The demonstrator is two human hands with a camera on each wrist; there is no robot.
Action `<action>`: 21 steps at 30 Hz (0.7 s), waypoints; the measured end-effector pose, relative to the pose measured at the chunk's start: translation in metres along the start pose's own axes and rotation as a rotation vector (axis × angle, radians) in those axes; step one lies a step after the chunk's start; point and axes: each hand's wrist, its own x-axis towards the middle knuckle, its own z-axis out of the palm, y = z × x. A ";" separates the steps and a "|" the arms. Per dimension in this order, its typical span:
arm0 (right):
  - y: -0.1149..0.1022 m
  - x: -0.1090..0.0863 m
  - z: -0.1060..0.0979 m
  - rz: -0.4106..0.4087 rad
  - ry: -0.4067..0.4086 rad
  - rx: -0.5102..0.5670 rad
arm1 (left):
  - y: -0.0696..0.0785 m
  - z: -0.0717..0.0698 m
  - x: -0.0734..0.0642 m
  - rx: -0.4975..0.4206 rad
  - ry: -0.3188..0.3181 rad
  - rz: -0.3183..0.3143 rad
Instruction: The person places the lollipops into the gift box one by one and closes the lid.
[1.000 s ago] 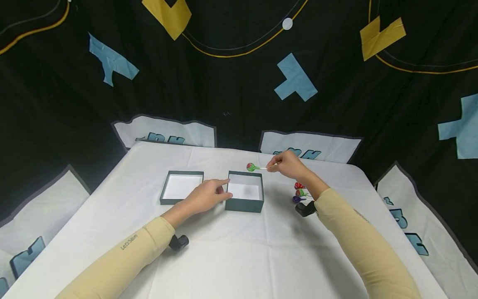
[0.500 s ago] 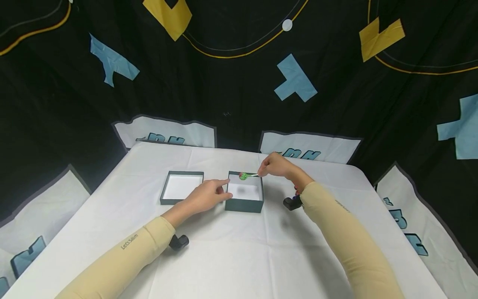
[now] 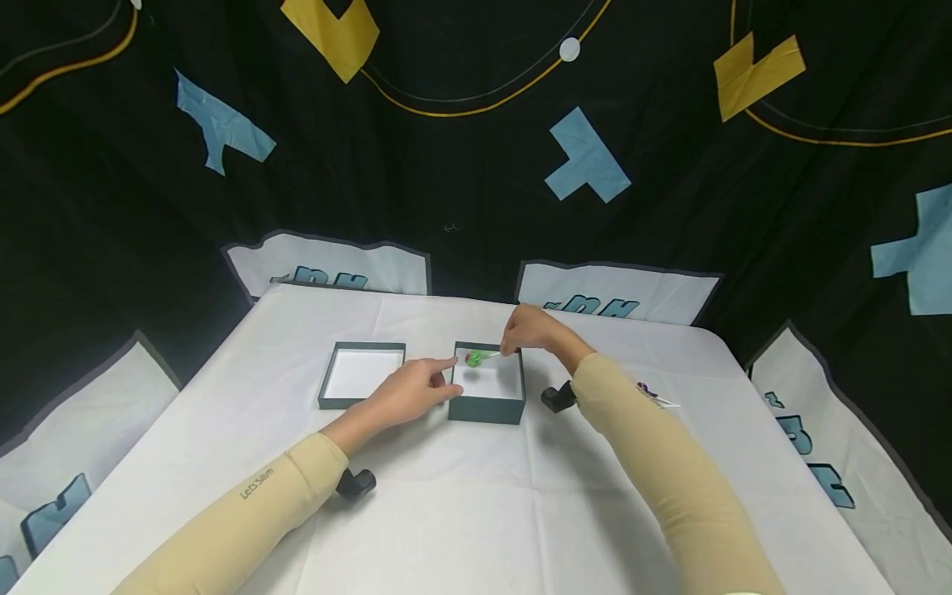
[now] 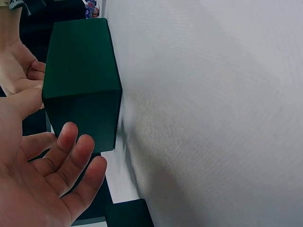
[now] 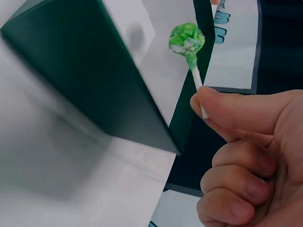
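My right hand (image 3: 530, 328) pinches the white stick of a lollipop (image 5: 187, 40) in a green wrapper between thumb and index finger, the other fingers curled under. The candy end hangs over the open dark green box (image 3: 487, 410), within its rim in the head view. The inside of the box is white. My left hand (image 3: 405, 388) steadies the box at its left side, index finger and thumb at the rim and wall. In the left wrist view its other fingers lie loosely bent beside the green wall (image 4: 83, 61).
A shallow dark green lid (image 3: 362, 373) with a white inside lies left of the box, behind my left forearm. Wrapped lollipops (image 3: 649, 392) lie on the white tablecloth to the right, mostly hidden by my right sleeve. A black curtain (image 3: 476, 190) hangs behind the table.
My right hand has carried the green lollipop leftward and lower, from behind the box's far right corner to over its opening. The left hand has stayed at the box.
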 end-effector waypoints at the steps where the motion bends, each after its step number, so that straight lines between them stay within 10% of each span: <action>1: -0.003 0.000 0.001 0.005 0.003 -0.016 | 0.000 0.000 0.000 -0.002 0.000 0.001; 21: -0.028 0.000 0.024 0.055 0.087 -0.232 | -0.001 -0.001 0.001 -0.020 -0.010 0.007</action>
